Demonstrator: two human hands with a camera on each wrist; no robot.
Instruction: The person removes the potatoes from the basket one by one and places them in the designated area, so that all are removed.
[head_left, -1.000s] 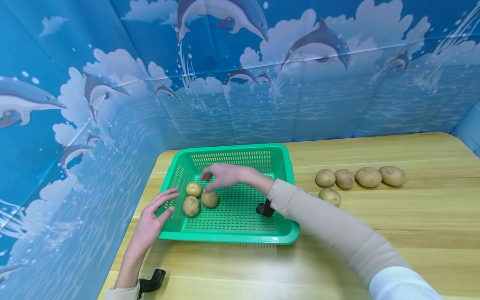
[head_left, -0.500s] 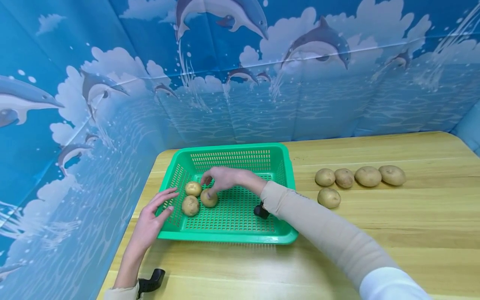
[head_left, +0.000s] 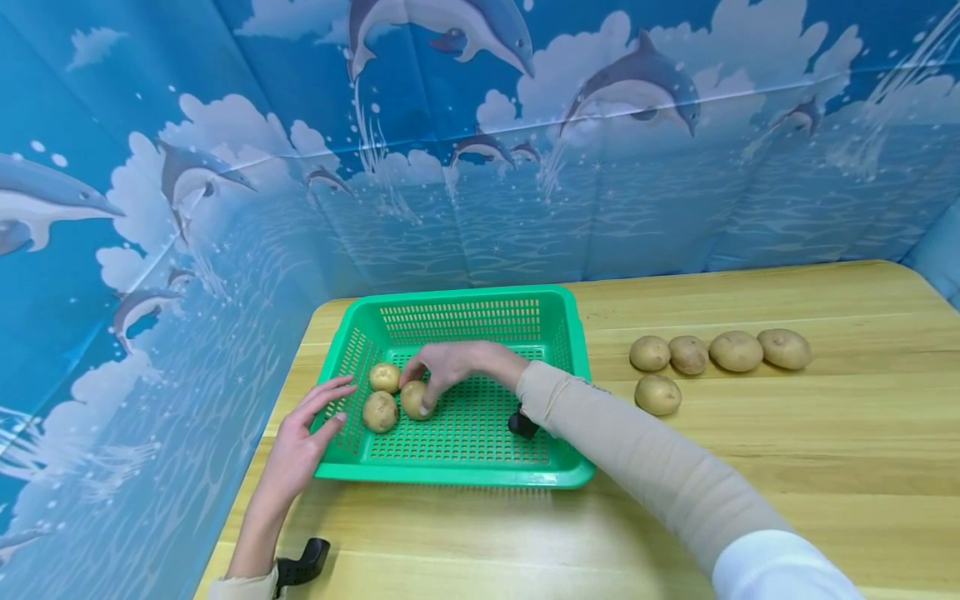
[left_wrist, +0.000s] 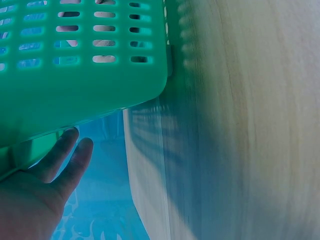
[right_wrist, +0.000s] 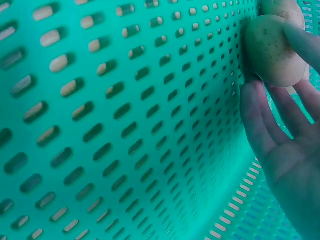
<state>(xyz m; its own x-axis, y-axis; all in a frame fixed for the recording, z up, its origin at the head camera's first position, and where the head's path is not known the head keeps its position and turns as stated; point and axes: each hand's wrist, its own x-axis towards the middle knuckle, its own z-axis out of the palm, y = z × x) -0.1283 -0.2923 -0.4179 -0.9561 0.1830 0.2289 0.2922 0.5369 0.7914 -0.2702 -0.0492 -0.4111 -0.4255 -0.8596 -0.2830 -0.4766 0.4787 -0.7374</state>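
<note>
A green slotted plastic basket (head_left: 457, 476) stands on the wooden table with three potatoes grouped at its left end. My right hand (head_left: 453, 363) reaches into it and grips the rightmost potato (head_left: 412, 403), thumb on the near side and fingers on the far side. The right wrist view shows that speckled potato (right_wrist: 270, 52) between thumb and fingers, close to the basket floor. Beside it lie a back potato (head_left: 384, 377) and a front potato (head_left: 380, 412). My left hand (head_left: 300, 446) rests at the basket's left front corner, fingers extended over the rim.
Several potatoes lie on the table right of the basket: a row (head_left: 737, 352) at the back and a single potato (head_left: 658, 395) in front of it. A blue dolphin-print curtain (head_left: 495, 208) hangs behind and left of the table (head_left: 817, 467).
My right hand has lowered slightly onto the rightmost potato, its thumb and fingers closing round it. The left hand stays at the rim.
</note>
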